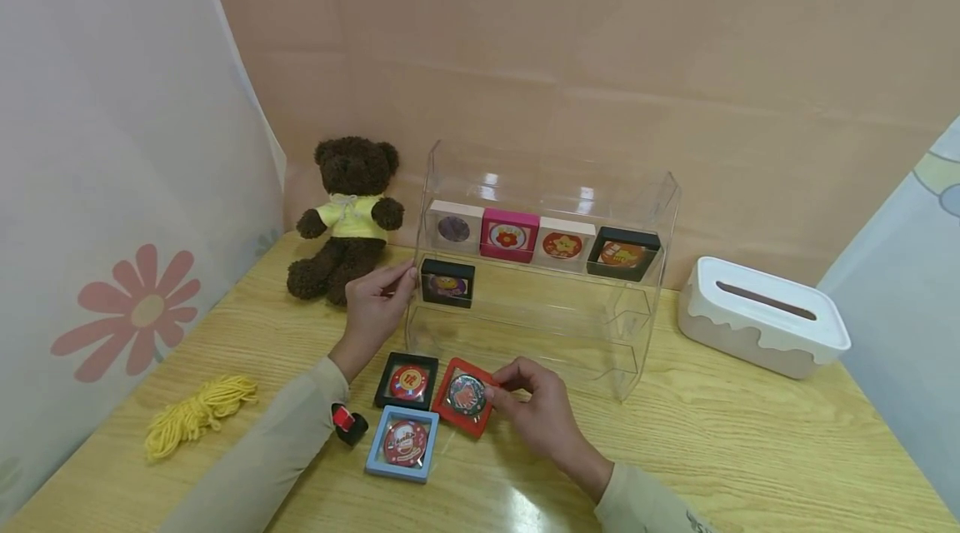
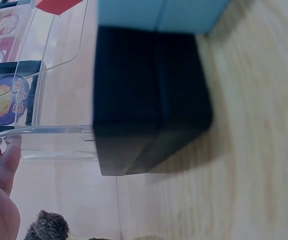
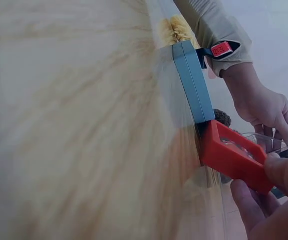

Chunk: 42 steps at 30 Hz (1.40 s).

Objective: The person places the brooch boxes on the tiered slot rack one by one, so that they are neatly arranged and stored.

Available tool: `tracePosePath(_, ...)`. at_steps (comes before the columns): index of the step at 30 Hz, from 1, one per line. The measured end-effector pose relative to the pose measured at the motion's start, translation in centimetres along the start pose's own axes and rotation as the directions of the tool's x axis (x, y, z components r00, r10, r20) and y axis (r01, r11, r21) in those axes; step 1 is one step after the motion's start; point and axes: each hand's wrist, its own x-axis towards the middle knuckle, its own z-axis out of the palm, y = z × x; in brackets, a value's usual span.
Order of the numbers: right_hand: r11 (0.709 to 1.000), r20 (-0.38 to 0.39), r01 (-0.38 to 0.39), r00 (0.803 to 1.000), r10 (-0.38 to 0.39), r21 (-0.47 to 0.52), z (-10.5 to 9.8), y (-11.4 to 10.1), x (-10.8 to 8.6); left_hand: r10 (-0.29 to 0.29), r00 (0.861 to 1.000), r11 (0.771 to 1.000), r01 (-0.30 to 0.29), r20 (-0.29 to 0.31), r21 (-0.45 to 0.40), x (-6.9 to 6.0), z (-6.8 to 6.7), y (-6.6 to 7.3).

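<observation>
We see the right hand [image 1: 540, 408] pinching the right edge of the red frame [image 1: 457, 419], thumb on top and fingers beneath, at the near side of the clear rack [image 1: 525, 183]; whether its far corner clears the table we cannot tell. The left hand [image 1: 375, 300] pinches the rack's left edge, close to the black frame [image 1: 449, 270] at the left end of the shelf below the row of four frames. Our first worry is that one-edge hold: if the thumb slips, the red frame could tip and drop onto the table [image 1: 712, 441]. Its left side lies close beside another black frame [image 1: 402, 405] and the blue frame [image 1: 397, 473], so a sweep leftward could shove both askew. The strap buckle [image 1: 349, 423] at the left wrist hangs just beside the blue frame and might snag it if that arm swings right. The rack looks light, so an uneven tug by the left fingers could twist it or make the shelved frames slide. Reaching in too low, we might knock the red frame against a shelf lip, since clear plastic is hard to judge by eye.
</observation>
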Motion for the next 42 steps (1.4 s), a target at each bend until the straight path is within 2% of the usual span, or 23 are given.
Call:
tracePosePath(3,1.000,-0.012,-0.001,1.000,0.001,0.015,0.0,-0.1,0.0,0.001,1.000,1.000,-0.001,-0.002,-0.003,0.0,0.0,0.0)
tracePosePath(18,0.981,-0.104,0.117,0.989,-0.102,0.153,-0.4,-0.2,0.4,0.019,1.000,1.000,-0.019,-0.010,-0.007,0.1,0.1,0.0)
tracePosePath(22,0.972,-0.140,0.171,0.979,-0.149,0.160,-0.7,-0.2,0.8,0.019,1.000,1.000,-0.020,-0.014,-0.008,-0.2,0.2,-1.0)
tracePosePath(28,0.966,-0.208,0.241,0.953,-0.218,0.092,-1.2,-0.7,1.5,-0.006,1.000,1.000,0.006,-0.010,-0.020,-0.9,0.3,-3.1)
tracePosePath(33,0.972,-0.253,0.221,0.948,-0.195,0.077,-1.4,-2.3,1.7,-0.014,1.000,1.000,0.014,-0.008,-0.017,-1.1,0.2,-3.4)
tracePosePath(38,0.966,-0.303,0.225,0.936,-0.178,0.130,-1.8,-1.1,2.5,-0.013,1.000,1.000,0.013,-0.004,-0.017,-1.1,0.2,-3.3)
tracePosePath(42,0.957,-0.336,0.229,0.928,-0.160,0.176,-2.1,-1.3,3.0,-0.008,1.000,1.000,0.008,-0.006,-0.018,-1.1,0.2,-3.3)
